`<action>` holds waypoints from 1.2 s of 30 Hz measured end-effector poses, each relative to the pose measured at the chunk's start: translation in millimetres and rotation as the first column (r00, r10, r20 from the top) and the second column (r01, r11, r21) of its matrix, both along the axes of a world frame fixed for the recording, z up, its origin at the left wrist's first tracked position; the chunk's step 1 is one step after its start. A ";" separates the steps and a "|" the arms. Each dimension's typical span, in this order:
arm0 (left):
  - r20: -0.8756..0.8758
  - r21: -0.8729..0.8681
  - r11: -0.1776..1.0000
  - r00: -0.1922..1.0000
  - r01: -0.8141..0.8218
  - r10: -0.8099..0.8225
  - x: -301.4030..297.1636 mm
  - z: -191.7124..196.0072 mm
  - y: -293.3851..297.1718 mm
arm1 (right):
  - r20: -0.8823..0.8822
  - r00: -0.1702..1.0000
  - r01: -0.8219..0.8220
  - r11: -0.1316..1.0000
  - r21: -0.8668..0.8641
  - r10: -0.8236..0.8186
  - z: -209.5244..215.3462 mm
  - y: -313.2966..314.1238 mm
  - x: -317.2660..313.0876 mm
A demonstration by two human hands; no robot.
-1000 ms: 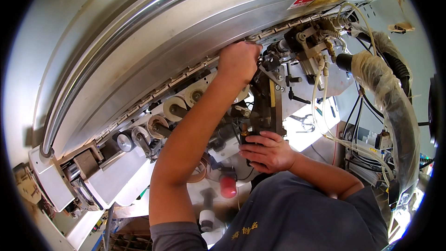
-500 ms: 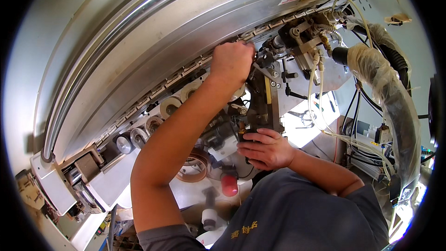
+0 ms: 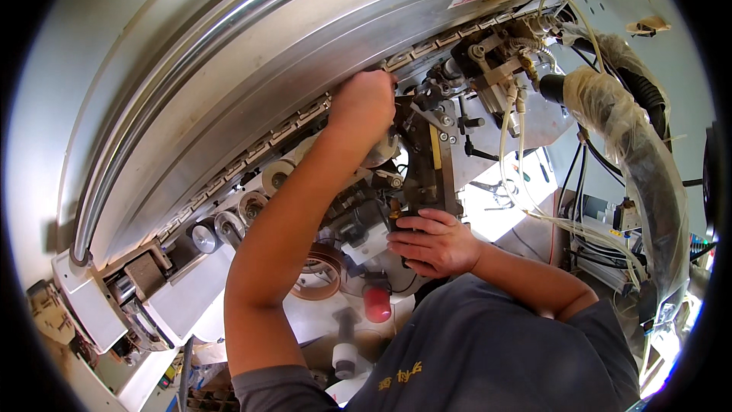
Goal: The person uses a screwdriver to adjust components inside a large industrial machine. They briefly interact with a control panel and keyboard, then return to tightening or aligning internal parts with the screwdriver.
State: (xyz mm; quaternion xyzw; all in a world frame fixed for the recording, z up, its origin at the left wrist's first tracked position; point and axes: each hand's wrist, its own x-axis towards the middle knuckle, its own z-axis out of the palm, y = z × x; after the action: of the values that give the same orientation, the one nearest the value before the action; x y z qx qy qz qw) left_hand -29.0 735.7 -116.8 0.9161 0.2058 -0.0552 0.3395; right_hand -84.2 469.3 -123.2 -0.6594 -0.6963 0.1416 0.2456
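Note:
Closed up in a fist, my left hand (image 3: pixel 364 111) reaches to the segmented metal chain track (image 3: pixel 309 113) along the machine's long panel. Its fingertips point away, so whatever they hold is hidden. Lower and to the right, my right hand (image 3: pixel 436 244) curls its fingers around a dark machine part beneath a small brass-coloured fitting (image 3: pixel 395 206). Between the two hands runs a dark upright bracket (image 3: pixel 421 152) with a yellow strip (image 3: pixel 435 146). Rollers (image 3: pixel 277 176) line the track beside my left forearm.
A clamp-and-cylinder assembly (image 3: pixel 488 69) with pale air hoses (image 3: pixel 506 130) is at the upper right. A plastic-wrapped thick hose (image 3: pixel 640 130) hangs down the right side. Below my hands are a brown tape roll (image 3: pixel 319 273) and a red knob (image 3: pixel 377 305).
My left hand has shifted left along the chain track, away from the bracket's top, still closed. The right hand stays at the dark part, almost unmoved.

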 end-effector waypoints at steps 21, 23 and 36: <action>0.111 0.102 0.990 0.988 0.093 -0.104 12.8 1.3 -10.7 | 0.061 0.998 0.007 1.000 -0.001 -0.007 -4.5 -0.6 -1.8; 0.137 0.115 0.990 0.986 0.077 -0.092 13.6 -4.8 -11.6 | 0.061 0.998 0.007 1.000 -0.002 -0.007 -3.7 -0.3 -2.1; 0.027 0.290 0.945 0.986 0.149 -0.164 11.4 8.1 -13.9 | 0.042 0.999 -0.004 1.000 -0.015 0.005 -1.5 -0.8 -1.2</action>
State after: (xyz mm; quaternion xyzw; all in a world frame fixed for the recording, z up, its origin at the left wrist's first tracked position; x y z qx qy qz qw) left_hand -17.6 721.8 -108.7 0.9702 0.1296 -0.0283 0.2027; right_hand -85.4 468.5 -124.7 -0.6624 -0.7017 0.1335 0.2257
